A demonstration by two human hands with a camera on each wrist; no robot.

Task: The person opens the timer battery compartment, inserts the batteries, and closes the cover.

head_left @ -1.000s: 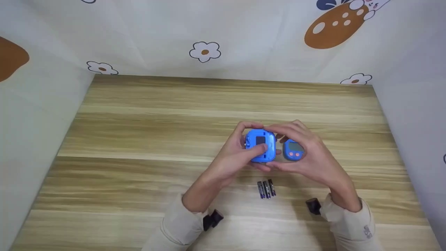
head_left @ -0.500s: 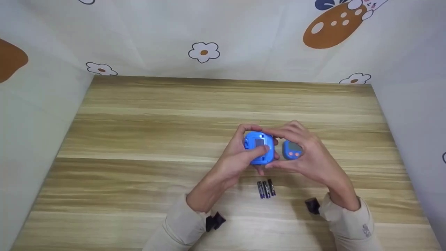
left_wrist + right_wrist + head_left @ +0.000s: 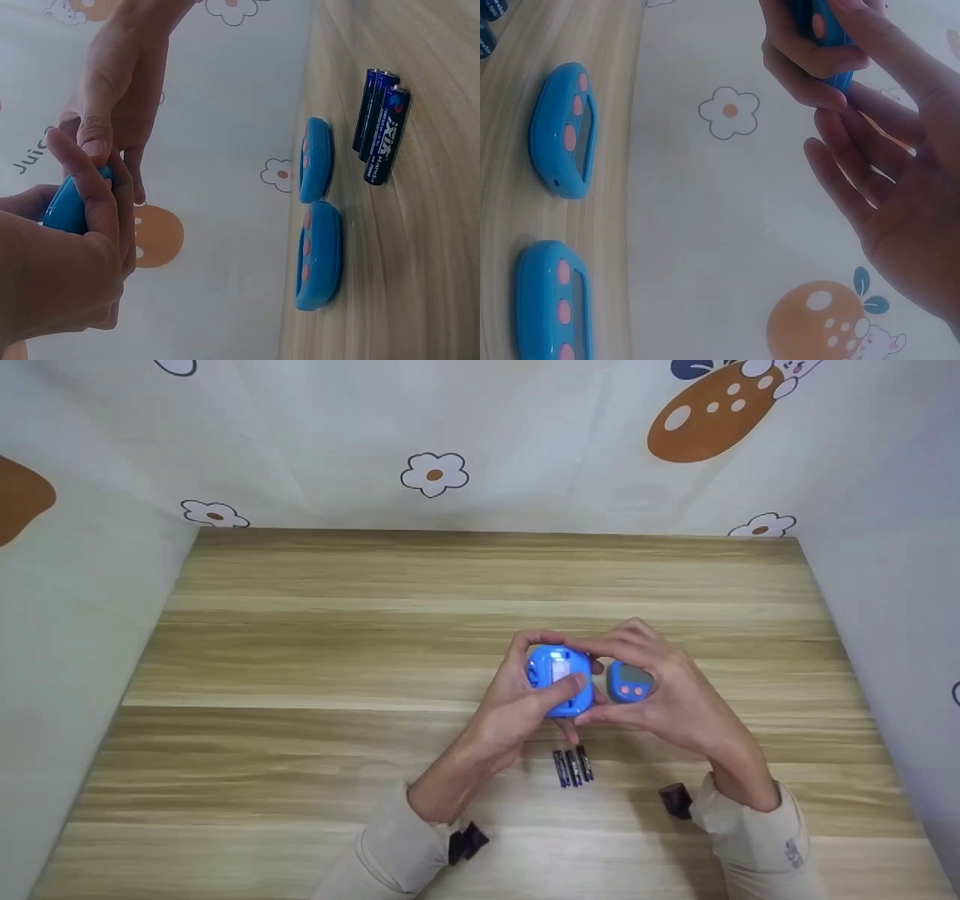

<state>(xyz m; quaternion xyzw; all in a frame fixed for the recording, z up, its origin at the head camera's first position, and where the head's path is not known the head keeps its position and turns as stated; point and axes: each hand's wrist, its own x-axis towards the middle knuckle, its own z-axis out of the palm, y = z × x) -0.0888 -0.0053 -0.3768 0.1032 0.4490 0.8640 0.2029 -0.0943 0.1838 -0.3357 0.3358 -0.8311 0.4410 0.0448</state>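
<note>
A blue digital timer (image 3: 577, 661) is held between both hands, its back with a pale rectangular patch turned up toward the head view. My left hand (image 3: 504, 709) grips it from the left, thumb laid across the back and fingers underneath. At its right edge, my right hand (image 3: 679, 690) pinches it with thumb and index finger at opposite corners. In the right wrist view, a pink button shows on the held timer (image 3: 841, 81). Two more such timers, the nearer (image 3: 321, 259) and the other (image 3: 316, 160), lie on the table; the hands partly hide them in the head view.
Three dark blue batteries (image 3: 573, 767) lie side by side on the wooden table (image 3: 300, 660), just below the hands. A pale cloth with flowers (image 3: 435, 475) hangs behind the table. Dark wrist mounts (image 3: 469, 841) stick out from the sleeves.
The held timer has tilted slightly and moved a little downward; the patch on its back has turned from dark to bright. Both hands keep their hold.
</note>
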